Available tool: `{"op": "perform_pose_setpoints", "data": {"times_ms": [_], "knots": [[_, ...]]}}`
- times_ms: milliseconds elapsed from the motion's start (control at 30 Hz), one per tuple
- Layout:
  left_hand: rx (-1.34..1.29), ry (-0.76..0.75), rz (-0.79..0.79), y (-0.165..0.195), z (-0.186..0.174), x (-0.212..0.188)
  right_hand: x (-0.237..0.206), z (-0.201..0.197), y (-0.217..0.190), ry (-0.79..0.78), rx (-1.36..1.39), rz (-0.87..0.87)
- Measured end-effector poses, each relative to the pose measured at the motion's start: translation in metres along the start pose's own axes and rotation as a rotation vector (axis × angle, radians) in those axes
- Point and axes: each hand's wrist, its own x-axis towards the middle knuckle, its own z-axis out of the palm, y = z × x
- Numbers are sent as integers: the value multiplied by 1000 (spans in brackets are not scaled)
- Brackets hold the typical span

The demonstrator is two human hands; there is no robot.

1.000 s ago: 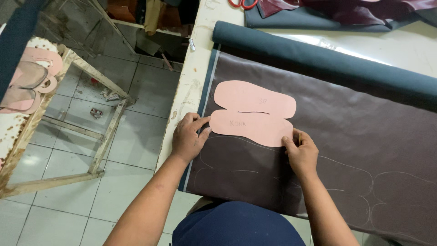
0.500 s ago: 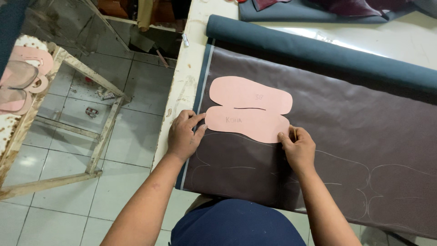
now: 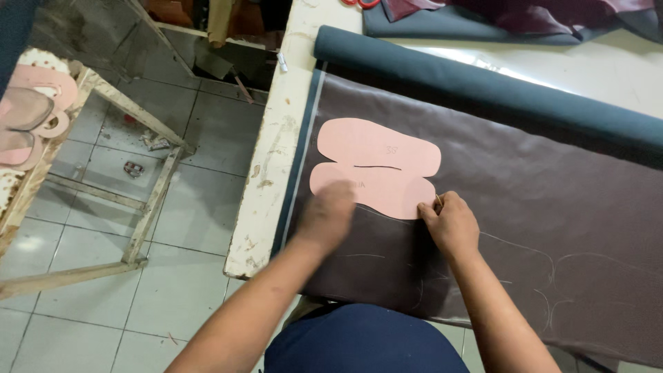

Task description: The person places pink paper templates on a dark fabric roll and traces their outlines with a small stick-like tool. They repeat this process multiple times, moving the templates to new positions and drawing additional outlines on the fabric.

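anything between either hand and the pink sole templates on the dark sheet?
Nothing visible. The left hand, blurred, lies over the near edge of the pink sole templates; the right hand sits at their right tip, fingers pinched on something too small to tell. Only the flat dark sheet lies around them.

Two sole patterns on a spread sheet at the counter's left edge.

The two pink sole-shaped card patterns [image 3: 376,169] lie side by side on the dark brown sheet of material [image 3: 525,207], which covers the worn white counter [image 3: 276,159]. The left hand [image 3: 326,215] rests on the nearer pattern's left end; the right hand [image 3: 450,224] touches its right end. Behind the patterns lies the teal fabric roll [image 3: 483,86]. Left of the counter, on the tiled floor [image 3: 103,290], stands a wooden frame [image 3: 83,207].
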Motion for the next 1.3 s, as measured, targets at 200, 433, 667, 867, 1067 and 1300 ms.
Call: {"op": "perform_pose_setpoints", "data": {"times_ms": [200,433,667,867,1067,1300], "knots": [[136,-35,116,59,40,-5,3,-17,-28,93,72,-239],[351,-107,230,67,64,1,3,-38,-89,-66,242,-575],[384,-368,253,73,45,1,11,-27,-109,-321,137,-816],[334,-276,231,70,46,3,20,-12,-101,-211,77,-1011],[219,-224,182,61,57,0,24,11,-122,-161,47,-1145],[94,-258,164,61,52,1,39,31,-174,-288,203,-1103]]}}
